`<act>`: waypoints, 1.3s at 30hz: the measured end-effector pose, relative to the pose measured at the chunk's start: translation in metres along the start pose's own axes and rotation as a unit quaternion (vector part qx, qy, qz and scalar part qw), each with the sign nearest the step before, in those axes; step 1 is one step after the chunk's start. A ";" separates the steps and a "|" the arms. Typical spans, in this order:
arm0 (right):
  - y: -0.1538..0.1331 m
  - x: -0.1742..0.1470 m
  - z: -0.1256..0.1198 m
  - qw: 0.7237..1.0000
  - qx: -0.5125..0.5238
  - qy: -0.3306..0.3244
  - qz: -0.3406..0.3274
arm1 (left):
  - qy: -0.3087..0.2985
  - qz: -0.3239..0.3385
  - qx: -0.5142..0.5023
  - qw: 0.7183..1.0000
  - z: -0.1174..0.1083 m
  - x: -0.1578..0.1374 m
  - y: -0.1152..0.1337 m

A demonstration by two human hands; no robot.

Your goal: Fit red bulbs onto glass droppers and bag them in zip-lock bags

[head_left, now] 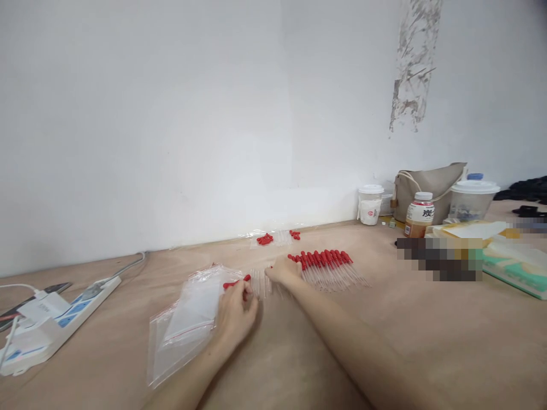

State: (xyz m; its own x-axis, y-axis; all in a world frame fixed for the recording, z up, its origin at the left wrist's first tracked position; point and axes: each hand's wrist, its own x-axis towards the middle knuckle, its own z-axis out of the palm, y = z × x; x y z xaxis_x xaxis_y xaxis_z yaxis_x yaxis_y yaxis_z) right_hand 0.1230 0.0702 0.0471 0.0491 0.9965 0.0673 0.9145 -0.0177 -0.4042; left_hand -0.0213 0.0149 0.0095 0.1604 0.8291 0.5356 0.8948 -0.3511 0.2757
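Note:
My left hand [237, 307] is closed, its curled fingers around red rubber bulbs [231, 285] that stick out past the fingertips. Just to its right, my right hand [285, 271] reaches down with its fingers pinched together at a row of thin clear glass tubes [257, 283]. A speck of red shows by its fingertips, but what they hold is hidden. Right of that hand lies a slanted row of several droppers [327, 267], red bulbs at the far end and clear tubes towards me. Clear zip bags [192, 313] are stacked under and beside my left hand.
Loose red bulbs [265, 240] lie on clear plastic near the wall. A power strip [60, 324] with a charger is at left. At right stand a lidded paper cup [370, 205], a drink bottle [420, 215], a grey bag [431, 191], a plastic tub [473, 202] and a tissue pack [515, 265].

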 end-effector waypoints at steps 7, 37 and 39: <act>0.088 -0.046 -0.034 0.987 0.086 0.089 -0.100 | -0.079 -0.127 0.081 0.986 -0.010 0.054 -0.031; 0.120 -0.068 -0.013 0.935 0.125 0.230 -0.239 | -0.184 -0.049 -0.478 0.857 0.014 -0.017 0.030; 0.114 -0.070 -0.007 0.932 0.139 0.228 -0.246 | -0.172 -0.064 -0.485 0.855 0.015 -0.015 0.028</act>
State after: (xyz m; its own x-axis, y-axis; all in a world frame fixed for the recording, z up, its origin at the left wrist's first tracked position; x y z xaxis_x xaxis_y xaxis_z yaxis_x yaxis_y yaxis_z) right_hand 0.2262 -0.0023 0.0030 -0.1251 0.7387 0.6623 0.7348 0.5176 -0.4384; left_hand 0.0073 -0.0006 -0.0033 0.3495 0.9080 0.2310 0.1752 -0.3056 0.9359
